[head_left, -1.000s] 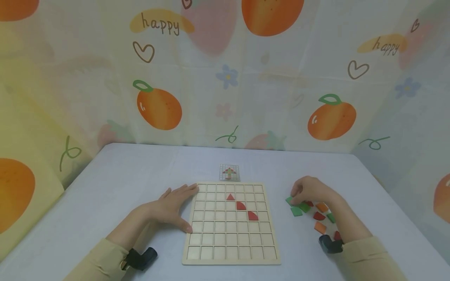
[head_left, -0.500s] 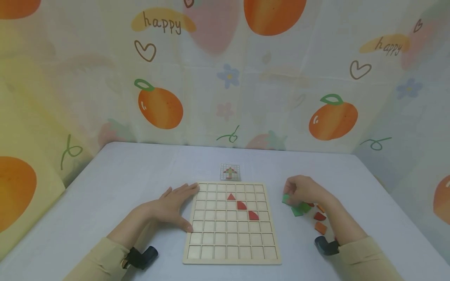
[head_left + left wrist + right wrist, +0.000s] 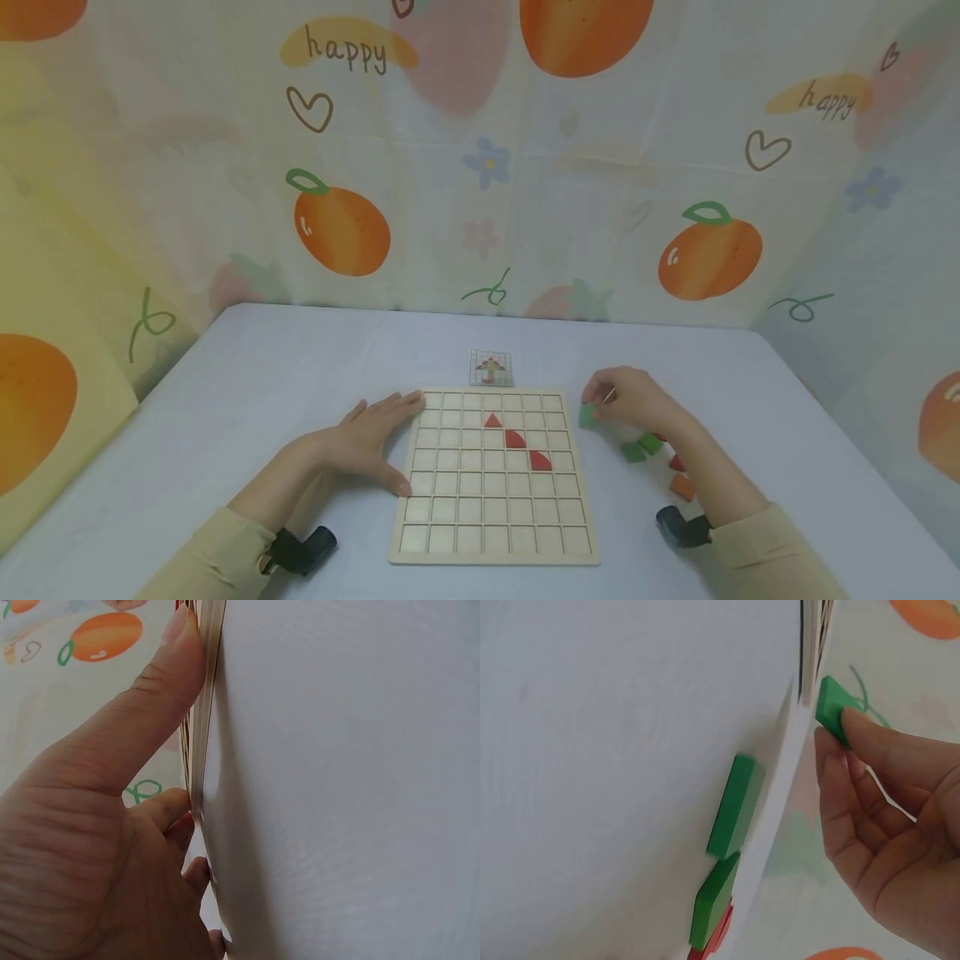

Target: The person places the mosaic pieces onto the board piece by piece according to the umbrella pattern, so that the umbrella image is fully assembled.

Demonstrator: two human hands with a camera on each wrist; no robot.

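Note:
A pale wooden grid board (image 3: 457, 504) lies on the table, bearing a red triangle (image 3: 492, 421) and two red quarter-round tiles, the nearer red tile (image 3: 540, 461) lower right. My left hand (image 3: 367, 446) rests at the board's left edge, fingers spread and straight; in the left wrist view the thumb (image 3: 161, 682) lies along the rim. Just off the board's right edge, my right hand (image 3: 626, 396) pinches a green square tile (image 3: 834, 709) between thumb and fingertips, held above the table in the right wrist view.
A small pattern card (image 3: 491, 367) lies behind the board. Right of the board lie loose tiles: a green tile (image 3: 633, 452), another green tile (image 3: 650, 442), an orange tile (image 3: 682, 486) and red ones partly hidden by the right forearm. A patterned cloth (image 3: 480, 167) hangs behind the table.
My right hand has lifted a green square tile from the loose pile and moved left with it toward the board. The left hand has stayed at the board's edge.

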